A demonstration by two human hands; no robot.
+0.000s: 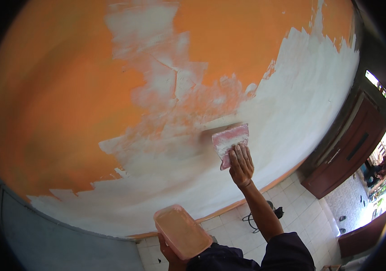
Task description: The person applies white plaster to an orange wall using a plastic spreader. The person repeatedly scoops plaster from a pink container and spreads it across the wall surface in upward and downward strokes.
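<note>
My right hand (241, 165) is closed around a pink putty spreader (231, 135) smeared with white. Its wide edge lies against or very near the wall (188, 169), on the white-coated part; exact contact is hard to make out. Low in the picture, my left hand (169, 254) grips the side of a pinkish rectangular plastic tub (183, 232) with rounded corners. Inside the tub I cannot make out any contents. White coating covers the wall's lower and right part, and orange paint (66, 113) shows above it with ragged borders. A crack (176, 81) runs through a thinly smeared patch.
A grey surface (66, 235) borders the wall at the lower left. White floor tiles (287, 198) lie below, with a dark cable (249, 220) and a small black object near the wall's foot. To the right, a brown door (344, 147) stands beside a bright doorway with footwear outside.
</note>
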